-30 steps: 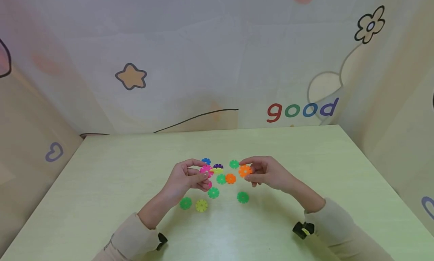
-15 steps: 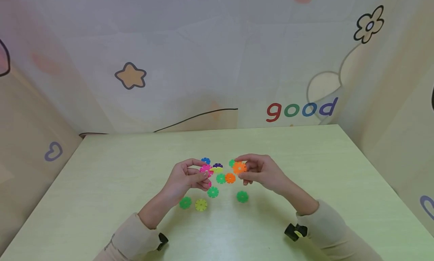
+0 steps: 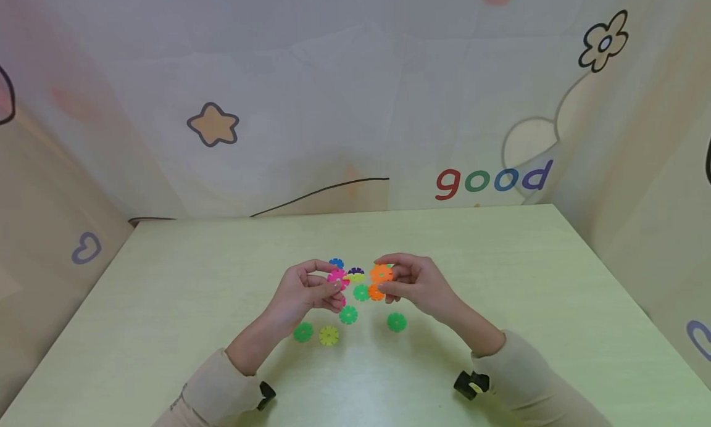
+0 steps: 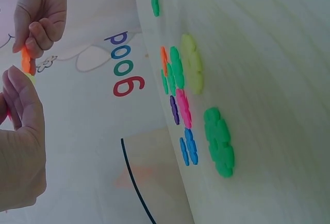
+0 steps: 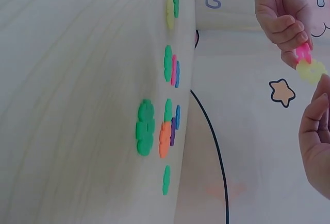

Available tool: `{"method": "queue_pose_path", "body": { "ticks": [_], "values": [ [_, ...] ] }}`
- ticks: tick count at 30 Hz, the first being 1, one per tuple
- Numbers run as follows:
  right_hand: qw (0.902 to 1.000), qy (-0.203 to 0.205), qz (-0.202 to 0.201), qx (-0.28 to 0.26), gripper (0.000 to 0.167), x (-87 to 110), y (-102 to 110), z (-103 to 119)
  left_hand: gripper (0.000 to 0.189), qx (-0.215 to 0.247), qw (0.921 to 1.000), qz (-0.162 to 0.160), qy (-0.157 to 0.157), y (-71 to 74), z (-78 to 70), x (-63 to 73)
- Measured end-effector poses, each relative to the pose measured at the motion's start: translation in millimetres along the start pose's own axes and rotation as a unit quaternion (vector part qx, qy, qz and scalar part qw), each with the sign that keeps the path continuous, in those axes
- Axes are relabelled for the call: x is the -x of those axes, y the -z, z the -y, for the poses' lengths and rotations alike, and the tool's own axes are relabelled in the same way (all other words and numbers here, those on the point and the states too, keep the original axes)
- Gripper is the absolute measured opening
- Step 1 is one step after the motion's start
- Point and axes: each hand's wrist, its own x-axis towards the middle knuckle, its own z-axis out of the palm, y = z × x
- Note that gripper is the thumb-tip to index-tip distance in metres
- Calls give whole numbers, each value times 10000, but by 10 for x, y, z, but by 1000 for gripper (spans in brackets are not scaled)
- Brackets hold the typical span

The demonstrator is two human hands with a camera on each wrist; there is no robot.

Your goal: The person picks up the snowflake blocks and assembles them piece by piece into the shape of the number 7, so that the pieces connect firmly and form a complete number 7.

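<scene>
Across the rear and both sides, a printed backdrop (image 3: 311, 106) bearing a star, a flower and the word "good" is seen. Before it, a pale green worktop (image 3: 222, 254) is set. Over this, two forearms in pale sleeves (image 3: 219, 387) are extended, a black device (image 3: 472, 385) being worn at each cuff. Between thumb and fingers of the left hand (image 3: 305, 291), a pink disc (image 3: 337, 277) is pinched; to its edge a yellow disc (image 3: 356, 278) is joined, turned nearly edge-on to the head view. Between thumb and fingers of the right hand (image 3: 419, 285), an orange disc (image 3: 381, 273) is pinched. All three are held above the worktop, the orange near the yellow, with a gap shown in the head view. Below, loose notched discs are scattered: five green discs (image 3: 397, 322), two blue discs (image 4: 191, 147), and one each of yellow (image 3: 329, 335), orange (image 3: 376, 293), purple (image 3: 355, 270) and pink (image 4: 183, 108).
</scene>
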Motion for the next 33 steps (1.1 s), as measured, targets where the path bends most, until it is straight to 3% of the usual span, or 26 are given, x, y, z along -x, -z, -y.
{"method": "queue_pose_path", "body": {
  "ticks": [11, 19, 33],
  "values": [
    [9996, -126, -211, -108, 37, -34, -129, -21, 31, 60, 9999, -85, 59, -24, 21, -4],
    [9982, -77, -437, -393, 36, -41, -185, -67, 26, -42, 9997, -241, -83, -36, 6, -1],
    [9977, 65, -312, -603, 36, -43, -224, -101, 24, -198, 9995, -22, -232, 20, -13, -12]
  ]
}}
